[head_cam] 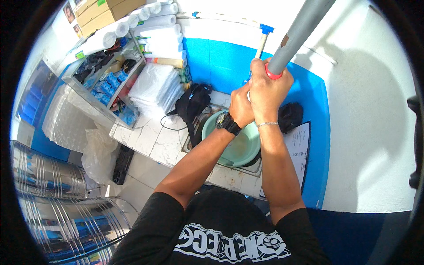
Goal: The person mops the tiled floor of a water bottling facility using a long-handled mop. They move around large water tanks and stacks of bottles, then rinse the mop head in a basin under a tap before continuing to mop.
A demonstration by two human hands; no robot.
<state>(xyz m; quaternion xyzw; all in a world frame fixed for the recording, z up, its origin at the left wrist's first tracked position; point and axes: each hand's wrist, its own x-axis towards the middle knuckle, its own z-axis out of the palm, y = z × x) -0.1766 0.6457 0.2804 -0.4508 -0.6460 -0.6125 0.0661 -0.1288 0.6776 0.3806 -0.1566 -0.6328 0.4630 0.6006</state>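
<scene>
Both my hands grip a grey pole (299,36) that rises steeply toward the upper right. My right hand (271,89) wraps around it just below a red collar (273,72). Against it and slightly lower is my left hand (241,104); a small white part shows between the two hands. Below them, a pale green plastic basin (215,155) holds cloudy liquid and rests on what looks like a metal-framed stove on the tiled counter (167,147). My forearms cover part of the basin. The pole's upper end runs out of view.
A cream pipe (262,46) with a blue fitting (266,29) is behind my hands. A black bag (194,101) and plastic-wrapped stack (154,86) lie left; a written-on board (296,145) lies right. Shelving (132,74), white rolls (162,33) and metal chairs (73,228) stand further left.
</scene>
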